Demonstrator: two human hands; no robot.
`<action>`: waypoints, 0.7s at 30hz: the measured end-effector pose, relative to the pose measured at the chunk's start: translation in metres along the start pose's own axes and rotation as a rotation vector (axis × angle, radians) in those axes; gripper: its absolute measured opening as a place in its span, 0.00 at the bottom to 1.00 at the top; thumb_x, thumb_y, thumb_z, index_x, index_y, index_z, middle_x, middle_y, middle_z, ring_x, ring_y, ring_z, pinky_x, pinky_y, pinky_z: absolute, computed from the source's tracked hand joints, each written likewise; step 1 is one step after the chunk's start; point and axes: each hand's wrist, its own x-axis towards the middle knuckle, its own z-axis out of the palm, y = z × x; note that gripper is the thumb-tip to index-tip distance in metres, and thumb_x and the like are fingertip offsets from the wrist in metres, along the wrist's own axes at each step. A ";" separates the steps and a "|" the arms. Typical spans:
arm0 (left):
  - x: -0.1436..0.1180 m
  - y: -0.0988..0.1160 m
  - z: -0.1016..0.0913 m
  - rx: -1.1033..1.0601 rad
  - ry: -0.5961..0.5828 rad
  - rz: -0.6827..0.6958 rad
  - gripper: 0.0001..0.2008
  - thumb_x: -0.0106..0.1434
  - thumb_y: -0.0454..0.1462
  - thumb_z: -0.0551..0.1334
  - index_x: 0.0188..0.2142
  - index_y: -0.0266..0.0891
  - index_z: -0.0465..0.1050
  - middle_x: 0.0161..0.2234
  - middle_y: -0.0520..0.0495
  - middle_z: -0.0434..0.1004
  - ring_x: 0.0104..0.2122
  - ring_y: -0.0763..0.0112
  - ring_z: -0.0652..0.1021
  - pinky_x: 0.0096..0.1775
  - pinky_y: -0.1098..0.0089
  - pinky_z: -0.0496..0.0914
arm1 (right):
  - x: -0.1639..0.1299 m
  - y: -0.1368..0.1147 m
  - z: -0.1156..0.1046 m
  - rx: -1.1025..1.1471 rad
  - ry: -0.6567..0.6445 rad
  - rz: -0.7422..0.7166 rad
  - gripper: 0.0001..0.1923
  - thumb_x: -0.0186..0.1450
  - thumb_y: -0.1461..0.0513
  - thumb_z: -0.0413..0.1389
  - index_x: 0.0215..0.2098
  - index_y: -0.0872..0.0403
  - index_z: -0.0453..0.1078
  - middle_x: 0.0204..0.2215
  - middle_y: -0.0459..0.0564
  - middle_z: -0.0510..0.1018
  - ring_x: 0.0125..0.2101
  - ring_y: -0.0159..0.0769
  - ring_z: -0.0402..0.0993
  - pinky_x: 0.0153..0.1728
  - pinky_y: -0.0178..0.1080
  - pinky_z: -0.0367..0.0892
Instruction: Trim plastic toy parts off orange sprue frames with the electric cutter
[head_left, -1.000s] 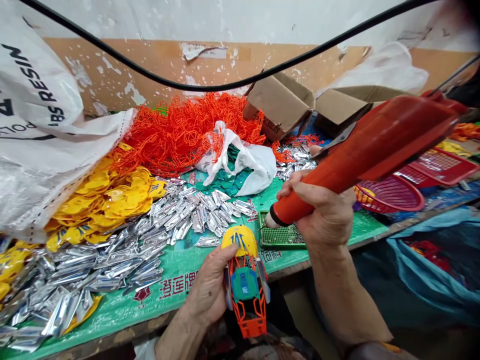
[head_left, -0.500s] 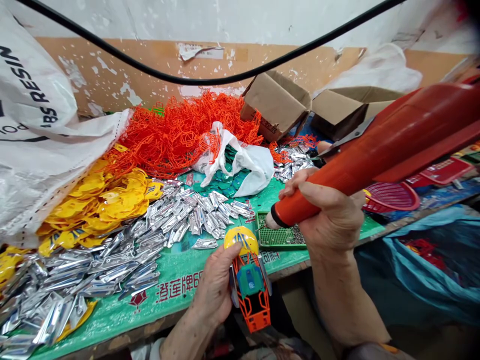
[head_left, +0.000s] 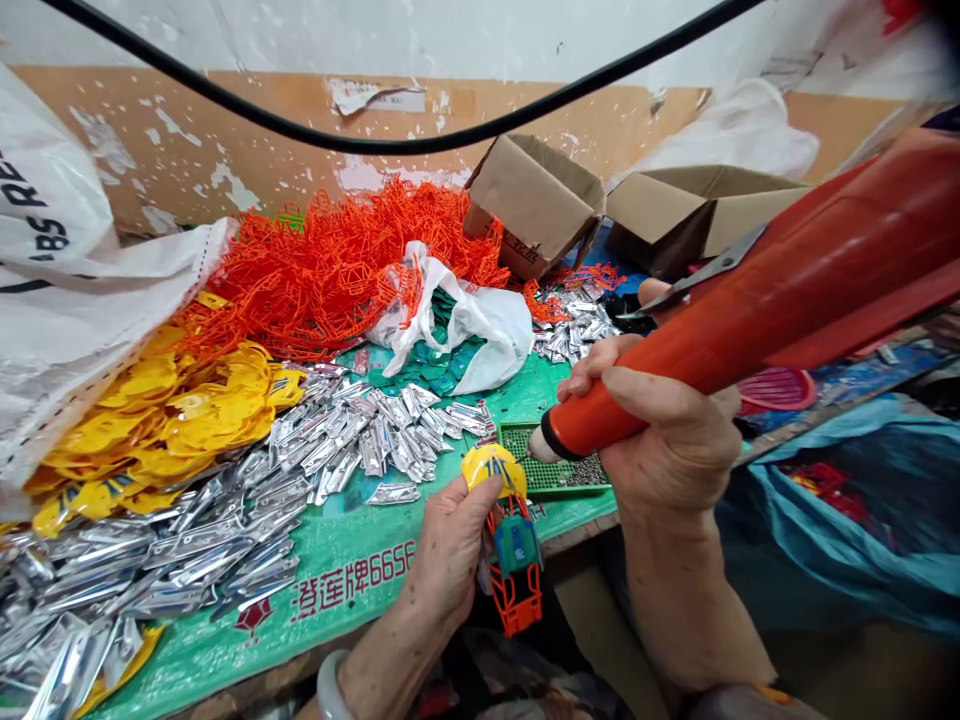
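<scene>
My left hand grips a small plastic toy with a yellow round front, an orange frame and a teal middle piece. Its thumb presses on the yellow part. My right hand is wrapped round a red electric screwdriver that slants down to the left. The pale nose of the driver is just right of the yellow part, over the green screw tray; I cannot tell whether its bit touches the toy. Small screws lie at the tray's right side.
Silver strips, yellow parts and orange frames lie in heaps on the left. Behind are a white bag of teal pieces and cardboard boxes. A black cable hangs across the top. A blue plastic bag is at right.
The toy in my left hand has moved slightly up and right in view, nearer the screwdriver's tip, and is tilted more. Both hands keep their hold. The whole view has shifted a little.
</scene>
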 end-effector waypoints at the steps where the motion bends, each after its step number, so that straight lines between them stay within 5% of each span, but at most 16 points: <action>1: 0.000 0.000 0.002 -0.010 0.003 -0.009 0.16 0.53 0.45 0.70 0.34 0.35 0.77 0.20 0.53 0.74 0.15 0.79 0.68 0.18 0.77 0.68 | 0.000 0.001 -0.001 -0.002 -0.006 -0.004 0.04 0.49 0.65 0.63 0.23 0.52 0.73 0.23 0.44 0.74 0.23 0.34 0.70 0.29 0.43 0.69; 12: 0.001 0.006 0.006 -0.130 0.031 -0.085 0.12 0.50 0.40 0.72 0.31 0.34 0.77 0.18 0.53 0.74 0.15 0.78 0.69 0.18 0.77 0.68 | -0.001 0.007 0.001 0.031 -0.022 0.011 0.06 0.51 0.68 0.61 0.25 0.50 0.72 0.23 0.41 0.73 0.23 0.33 0.70 0.28 0.41 0.69; 21: 0.006 0.003 0.001 -0.189 0.059 -0.077 0.12 0.54 0.38 0.69 0.37 0.33 0.77 0.27 0.47 0.82 0.20 0.72 0.76 0.23 0.72 0.73 | -0.002 0.007 0.000 0.003 -0.017 0.056 0.05 0.49 0.66 0.62 0.25 0.50 0.72 0.22 0.42 0.73 0.21 0.33 0.69 0.27 0.41 0.69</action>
